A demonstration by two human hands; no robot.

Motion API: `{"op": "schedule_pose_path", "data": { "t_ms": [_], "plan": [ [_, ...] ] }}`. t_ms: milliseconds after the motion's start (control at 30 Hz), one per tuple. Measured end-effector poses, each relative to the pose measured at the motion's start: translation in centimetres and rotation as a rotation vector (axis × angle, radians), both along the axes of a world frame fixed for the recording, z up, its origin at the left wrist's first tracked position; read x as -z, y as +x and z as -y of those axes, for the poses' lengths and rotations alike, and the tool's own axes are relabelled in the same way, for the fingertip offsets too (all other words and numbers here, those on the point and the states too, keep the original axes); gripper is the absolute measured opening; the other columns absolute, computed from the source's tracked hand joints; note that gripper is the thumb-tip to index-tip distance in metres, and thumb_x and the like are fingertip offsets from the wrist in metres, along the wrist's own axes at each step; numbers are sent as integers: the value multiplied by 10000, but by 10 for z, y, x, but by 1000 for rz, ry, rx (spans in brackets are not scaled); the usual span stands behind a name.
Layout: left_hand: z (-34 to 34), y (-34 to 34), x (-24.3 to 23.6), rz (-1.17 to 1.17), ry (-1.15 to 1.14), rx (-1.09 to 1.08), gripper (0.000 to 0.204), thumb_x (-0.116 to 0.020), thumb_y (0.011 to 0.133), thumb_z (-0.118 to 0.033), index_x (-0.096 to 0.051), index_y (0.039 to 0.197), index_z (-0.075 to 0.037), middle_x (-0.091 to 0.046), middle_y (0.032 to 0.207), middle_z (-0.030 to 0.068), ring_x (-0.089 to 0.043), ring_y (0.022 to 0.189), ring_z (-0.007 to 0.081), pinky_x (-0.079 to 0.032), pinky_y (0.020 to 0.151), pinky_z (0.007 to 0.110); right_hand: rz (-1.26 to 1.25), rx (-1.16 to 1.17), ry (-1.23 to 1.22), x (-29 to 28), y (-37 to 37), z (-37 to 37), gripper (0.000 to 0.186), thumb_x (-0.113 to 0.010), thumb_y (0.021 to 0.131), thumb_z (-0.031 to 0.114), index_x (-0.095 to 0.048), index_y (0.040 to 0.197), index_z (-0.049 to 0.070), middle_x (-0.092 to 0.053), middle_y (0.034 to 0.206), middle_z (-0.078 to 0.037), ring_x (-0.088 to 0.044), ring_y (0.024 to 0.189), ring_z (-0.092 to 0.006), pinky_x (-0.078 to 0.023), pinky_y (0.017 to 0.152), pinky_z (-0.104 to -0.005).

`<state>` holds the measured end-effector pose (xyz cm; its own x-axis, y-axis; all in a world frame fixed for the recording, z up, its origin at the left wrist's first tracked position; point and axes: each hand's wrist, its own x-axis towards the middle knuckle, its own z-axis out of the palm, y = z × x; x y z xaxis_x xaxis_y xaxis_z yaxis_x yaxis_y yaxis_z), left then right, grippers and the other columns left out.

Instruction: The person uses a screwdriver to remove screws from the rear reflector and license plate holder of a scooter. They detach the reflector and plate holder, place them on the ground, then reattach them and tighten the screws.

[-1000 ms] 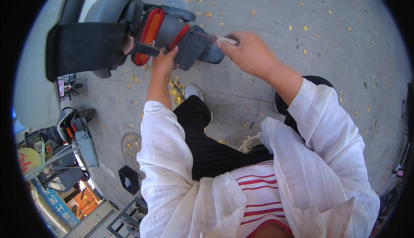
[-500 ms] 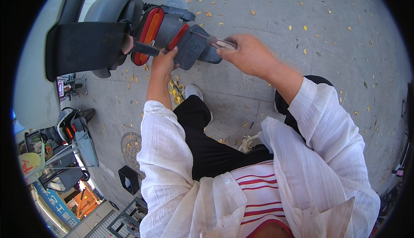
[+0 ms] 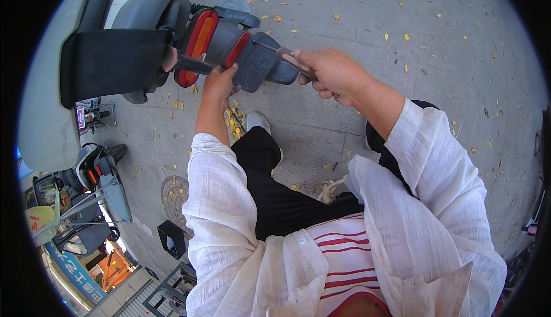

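My right hand [image 3: 336, 76] is closed around the brown handle of a screwdriver [image 3: 295, 61]. Its thin shaft points up-left to the upper part of a dark plastic rear fender [image 3: 252, 67], beside a red reflector [image 3: 235, 49]. My left hand [image 3: 221, 82] grips the fender's lower left edge below that reflector, fingertips partly hidden behind it. A larger red-and-orange tail light [image 3: 195, 50] sits just left, on the back of a scooter [image 3: 115, 59] with a black panel and grey body parts.
Another scooter [image 3: 100, 168] is parked at left, near a black box [image 3: 171, 238] and a metal frame [image 3: 160, 297]. Yellow leaves are scattered on the grey pavement [image 3: 413, 122]. A shopfront with a blue sign [image 3: 69, 271] stands at lower left. My legs and shoe are below my hands.
My right hand has turned on the handle and shifted a little: its lower fingers now show curled, and the handle tilts differently. My left hand has stayed in place.
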<state>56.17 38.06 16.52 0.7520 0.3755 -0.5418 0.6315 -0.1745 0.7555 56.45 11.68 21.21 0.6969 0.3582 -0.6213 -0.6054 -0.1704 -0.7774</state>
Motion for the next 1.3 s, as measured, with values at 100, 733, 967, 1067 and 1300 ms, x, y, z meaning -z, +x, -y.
{"op": "schedule_pose_path", "data": {
  "t_ms": [100, 733, 967, 1067, 1300],
  "plan": [
    [0, 0, 0, -12, 12, -8, 410, -620, 912, -254, -524, 1247, -40, -562, 1094, 88, -556, 865, 157, -526, 694, 278, 635, -100, -327, 3, -8, -4, 326, -639, 837, 300, -644, 979, 6, -624, 736, -164, -602, 624, -286, -486, 586, -410],
    [-3, -1, 0, 53, 19, 111, 497, -685, 840, -213, -513, 1258, -6, -584, 1087, 87, -565, 944, 187, -516, 703, 309, 620, -75, -332, 5, -4, -8, 426, -545, 900, 341, -653, 960, -67, -668, 830, -235, -650, 784, -356, -505, 716, -403],
    [0, -1, -2, 70, 26, 115, 740, -739, 780, -373, -454, 1330, 32, -574, 1198, 152, -583, 1048, 226, -526, 732, 332, 988, -11, -292, 13, -11, -8, 362, -600, 858, 318, -659, 1016, -2, -663, 889, -247, -647, 825, -374, -508, 724, -410],
    [2, 2, -4, 86, 103, 131, 771, -728, 785, -408, -439, 1344, 39, -564, 1216, 172, -591, 1050, 236, -533, 716, 333, 974, 27, -395, 11, -13, -10, 395, -614, 847, 329, -646, 996, -36, -661, 872, -229, -642, 765, -342, -504, 684, -400],
    [8, -1, -5, 148, 103, 105, 726, -715, 812, -353, -428, 1362, 23, -543, 1238, 182, -593, 1056, 253, -552, 731, 348, 99, -4, 25, 0, 2, -4, 427, -613, 858, 296, -593, 1082, -67, -647, 859, -164, -609, 701, -255, -484, 647, -387]
  ]
}}
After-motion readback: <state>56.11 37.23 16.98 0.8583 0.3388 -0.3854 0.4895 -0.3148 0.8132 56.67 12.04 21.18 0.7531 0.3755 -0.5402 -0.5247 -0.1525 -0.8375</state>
